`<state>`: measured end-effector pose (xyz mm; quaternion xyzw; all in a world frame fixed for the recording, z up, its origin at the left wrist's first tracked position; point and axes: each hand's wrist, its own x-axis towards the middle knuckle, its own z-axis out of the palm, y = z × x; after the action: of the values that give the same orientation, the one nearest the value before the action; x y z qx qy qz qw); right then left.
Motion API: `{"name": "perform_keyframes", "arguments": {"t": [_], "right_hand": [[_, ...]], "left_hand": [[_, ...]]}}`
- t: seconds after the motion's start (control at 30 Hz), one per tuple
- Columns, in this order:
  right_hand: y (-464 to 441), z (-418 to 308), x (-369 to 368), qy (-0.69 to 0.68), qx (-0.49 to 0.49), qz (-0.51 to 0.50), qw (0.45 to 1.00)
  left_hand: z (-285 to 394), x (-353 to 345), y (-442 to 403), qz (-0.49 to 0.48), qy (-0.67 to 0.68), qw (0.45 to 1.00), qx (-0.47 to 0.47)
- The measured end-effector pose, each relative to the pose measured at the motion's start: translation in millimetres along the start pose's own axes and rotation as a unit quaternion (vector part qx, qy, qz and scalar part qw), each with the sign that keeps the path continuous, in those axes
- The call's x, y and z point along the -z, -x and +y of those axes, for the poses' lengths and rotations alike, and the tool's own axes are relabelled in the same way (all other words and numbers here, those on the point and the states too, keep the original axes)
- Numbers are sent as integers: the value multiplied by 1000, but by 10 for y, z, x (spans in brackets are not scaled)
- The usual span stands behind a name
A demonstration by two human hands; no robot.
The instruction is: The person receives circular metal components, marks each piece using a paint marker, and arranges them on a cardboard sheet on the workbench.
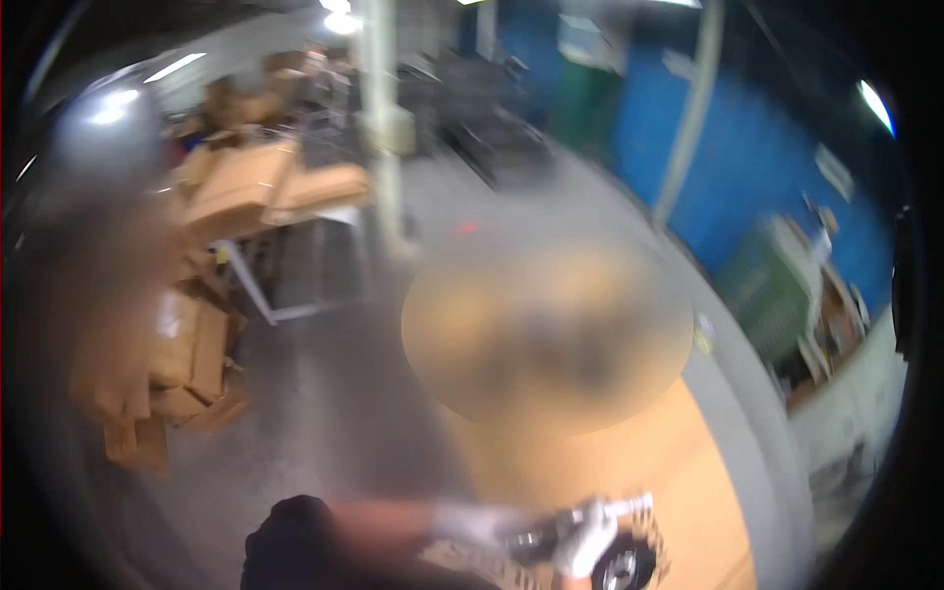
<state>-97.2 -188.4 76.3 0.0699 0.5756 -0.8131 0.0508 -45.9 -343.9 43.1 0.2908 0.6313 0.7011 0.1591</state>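
My left hand [479, 523], in a white glove, reaches in from the lower left below a dark sleeve. It meets the left end of a dark elongated object [534, 540], and motion smears its fingers. My right hand [591, 547], also white-gloved, is closed around the right part of that object. A silvery piece [629, 505] sticks out to the right beyond this hand. Just below it is a black wheel [626, 567] with a silver hub; whether it joins the object I cannot tell. Beneath them lies a tan cardboard surface [688, 492] with dark printing.
A blurred oval patch [551, 334] covers the far part of the cardboard. On the left are piled cardboard boxes [192, 339], more boxes on a white-framed stand [270, 313], and a pale post [382, 128]. A green bin [772, 285] stands right, before a blue wall [777, 147].
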Motion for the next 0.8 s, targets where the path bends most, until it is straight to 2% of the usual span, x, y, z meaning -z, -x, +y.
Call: {"name": "perform_keyframes", "arguments": {"t": [0.03,0.07,0.1,0.13,0.17,0.2,0.27,0.3,0.33,0.4,0.5,0.57,0.6,0.63,0.7,0.77,0.8], "right_hand": [[-115,226,174,27,36,-4,999],[59,-35,13,85,-6,15,996],[126,-239,-216,136,-53,23,989],[129,-106,-105,96,-52,6,994],[115,23,-27,54,-45,-20,997],[117,9,-33,58,-48,2,997],[182,-79,-92,84,-78,5,993],[166,-227,-146,86,-85,16,993],[157,-422,-269,104,-154,55,981],[148,-426,-257,121,-225,99,962],[66,23,25,30,-110,31,993],[32,151,151,-27,-62,19,998],[20,128,137,-56,-59,24,996],[-3,15,76,-103,-75,39,991],[10,31,65,-131,-68,80,986],[18,119,125,-181,-63,78,978],[13,88,136,-180,-63,82,978]], "left_hand": [[-62,53,-76,-42,189,981,19],[258,30,-163,-7,298,953,49],[97,49,-169,15,279,953,120],[40,19,-140,77,231,958,151],[26,-11,-155,100,207,959,167],[11,-50,-166,123,183,958,183],[-54,-185,-142,230,138,946,183],[102,-193,-210,234,170,936,202],[120,-176,-241,229,178,934,208],[128,-157,-289,223,132,952,162],[74,-103,-282,221,85,965,112],[-101,-26,-36,206,30,963,170],[-98,-14,23,258,113,944,171],[-2,-3,91,240,80,942,222],[-152,-91,334,251,63,949,182],[-258,-117,512,198,61,947,247],[-262,-86,493,163,-53,963,209]]}}
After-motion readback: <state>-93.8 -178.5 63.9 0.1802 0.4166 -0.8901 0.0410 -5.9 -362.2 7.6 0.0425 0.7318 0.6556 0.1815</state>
